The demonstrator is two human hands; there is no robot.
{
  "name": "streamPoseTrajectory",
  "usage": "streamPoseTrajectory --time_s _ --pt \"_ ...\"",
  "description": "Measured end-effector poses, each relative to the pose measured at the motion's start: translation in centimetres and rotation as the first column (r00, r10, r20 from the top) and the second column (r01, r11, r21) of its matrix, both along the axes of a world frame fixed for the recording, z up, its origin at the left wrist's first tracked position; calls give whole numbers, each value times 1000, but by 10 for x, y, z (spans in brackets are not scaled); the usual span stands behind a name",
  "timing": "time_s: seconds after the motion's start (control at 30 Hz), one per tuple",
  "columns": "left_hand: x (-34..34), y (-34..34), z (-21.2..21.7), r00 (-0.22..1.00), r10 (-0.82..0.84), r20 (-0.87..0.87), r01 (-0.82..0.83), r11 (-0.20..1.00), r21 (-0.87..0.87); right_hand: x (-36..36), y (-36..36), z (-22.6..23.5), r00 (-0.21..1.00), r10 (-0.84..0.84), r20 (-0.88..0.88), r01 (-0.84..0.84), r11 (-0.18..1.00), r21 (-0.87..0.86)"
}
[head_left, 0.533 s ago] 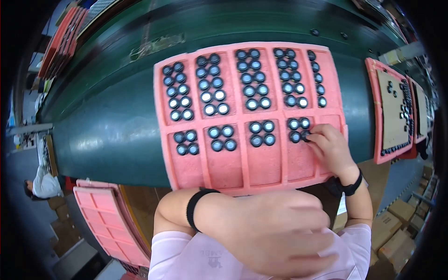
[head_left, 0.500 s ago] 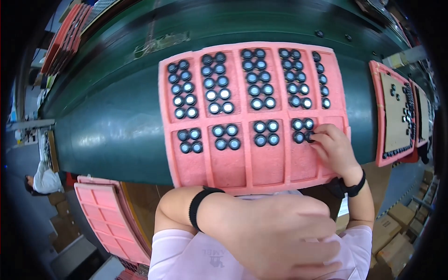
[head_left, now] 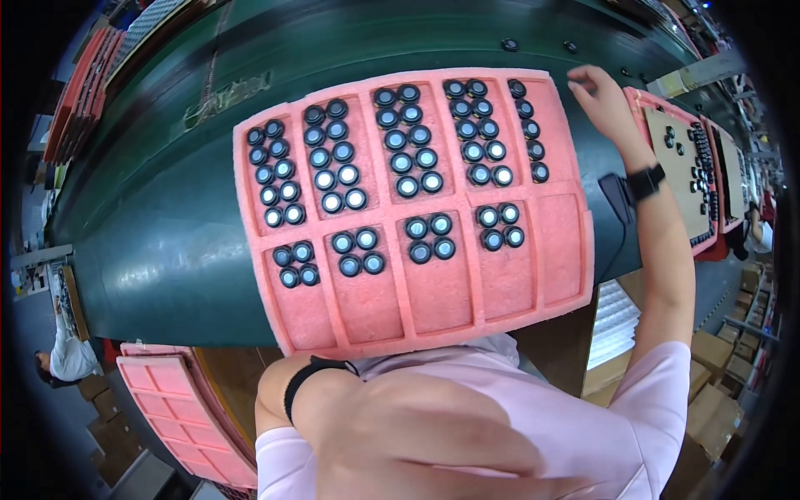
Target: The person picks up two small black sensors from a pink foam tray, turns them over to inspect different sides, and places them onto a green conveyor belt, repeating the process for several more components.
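My right hand (head_left: 602,98), a black watch on its wrist, is over the green belt just beyond the tray's far right corner. Its fingers are loosely bent and apart, and no object shows in them. Below it lies the pink foam tray (head_left: 367,218), with black ring-shaped parts with pale round centres (head_left: 406,187) grouped in its compartments. The far row holds double columns and one single column; the near row has small clusters. Close to the camera, my left hand (head_left: 433,425) is blurred, its fingers pointing right. Its palm side is hidden.
Loose black parts (head_left: 509,44) lie on the green belt (head_left: 150,242) past the tray. At right stands another pink tray with a tan board (head_left: 679,162) and more parts. Pink trays are stacked at lower left (head_left: 179,400) and upper left (head_left: 75,100). Cardboard boxes (head_left: 712,354) sit at lower right.
My right hand has left the near-row cluster at the right and moved away to the far right corner. The view has shifted, so the tray appears further left and tilted.
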State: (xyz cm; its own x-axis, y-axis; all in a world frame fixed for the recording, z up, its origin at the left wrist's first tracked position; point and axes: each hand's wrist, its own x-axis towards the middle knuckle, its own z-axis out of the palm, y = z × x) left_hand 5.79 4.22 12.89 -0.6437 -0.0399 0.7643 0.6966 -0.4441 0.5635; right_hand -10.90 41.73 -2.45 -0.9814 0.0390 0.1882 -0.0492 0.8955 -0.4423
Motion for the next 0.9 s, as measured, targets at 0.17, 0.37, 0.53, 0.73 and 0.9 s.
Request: streamPoseTrajectory --time_s 0.17,0.37,0.53,0.73,0.9 --pt "1 -3 12 976 102 194 -42 956 -291 -77 29 -23 995 -92 -43 98 979 176" --pt "2 56 15 652 635 414 -704 710 20 -120 59 -53 975 -219 42 203 949 242" --pt "5 40 8 827 521 212 -534 845 7 -129 53 -44 985 -150 83 126 960 249" --pt "43 51 -36 916 199 348 -329 868 371 -122 -61 -13 953 301 21 -301 943 141" --pt "-30 -18 6 920 -390 -34 364 885 -291 -126 -98 -12 954 297 44 -299 932 207"
